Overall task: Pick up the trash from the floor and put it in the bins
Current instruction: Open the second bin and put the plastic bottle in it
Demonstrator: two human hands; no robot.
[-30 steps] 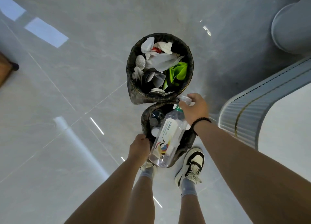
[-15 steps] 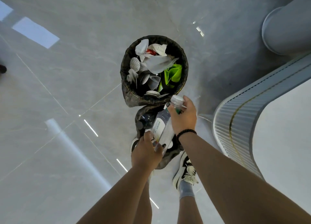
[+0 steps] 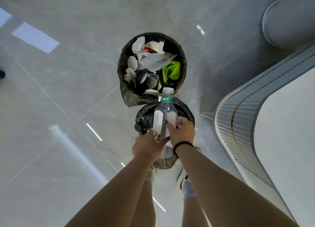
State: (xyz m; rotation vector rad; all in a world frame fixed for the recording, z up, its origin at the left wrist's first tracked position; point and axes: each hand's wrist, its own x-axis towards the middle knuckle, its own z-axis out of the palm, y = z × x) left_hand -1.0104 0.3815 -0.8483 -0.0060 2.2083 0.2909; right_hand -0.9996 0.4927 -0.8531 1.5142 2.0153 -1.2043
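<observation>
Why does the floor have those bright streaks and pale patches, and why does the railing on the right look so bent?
Head view: the glossy floor mirrors overhead lights as thin streaks and pale rectangles; the wide-angle lens bows the ribbed railing and stretches the forearms near the frame's bottom edge; the bottle, held by the left hand and right hand, stays fairly sharp.

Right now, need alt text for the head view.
Both hands, left hand and right hand, hold a clear plastic bottle over the nearer bin, which holds a dark bottle. The farther bin is full of paper and green plastic.
</observation>
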